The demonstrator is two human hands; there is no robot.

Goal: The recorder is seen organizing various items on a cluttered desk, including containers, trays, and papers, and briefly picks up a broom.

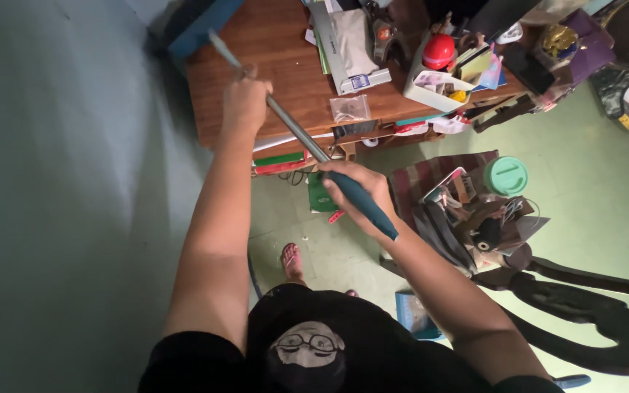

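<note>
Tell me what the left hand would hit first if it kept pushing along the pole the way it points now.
The left hand points up-left along the metal pole, over the wooden desk. That corner looks bare, so it would probably meet the blue object at the desk's far edge first, though depth is unclear.

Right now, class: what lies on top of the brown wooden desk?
The desk carries a clear plastic bag, a red ball and a white organiser. Clutter hides its far right side.

A smooth metal pole (296,124) with a matt teal plastic grip (364,206) crosses a glossy wooden desk (285,65).
</note>
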